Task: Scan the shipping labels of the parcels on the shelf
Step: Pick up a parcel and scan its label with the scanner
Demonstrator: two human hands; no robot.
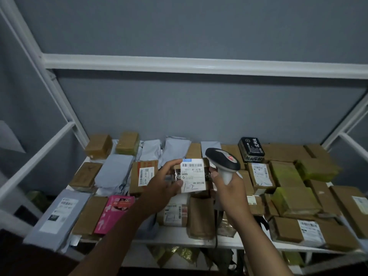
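My left hand (163,181) grips a small cardboard parcel (192,176) by its left side and holds it above the shelf. The parcel's white shipping label, with barcodes and a handwritten mark, faces me. My right hand (229,188) grips the white handle of a handheld barcode scanner (224,160). The scanner's dark grey head sits just right of the label's upper corner, and its cable hangs down under my wrist. Many more parcels cover the white shelf (179,239).
Brown boxes, grey mailer bags (114,172), a pink packet (115,213), a black box (252,149) and yellow-taped boxes (294,200) crowd the shelf. White frame posts rise at both sides and a white crossbar (199,65) runs overhead. Grey wall stands behind.
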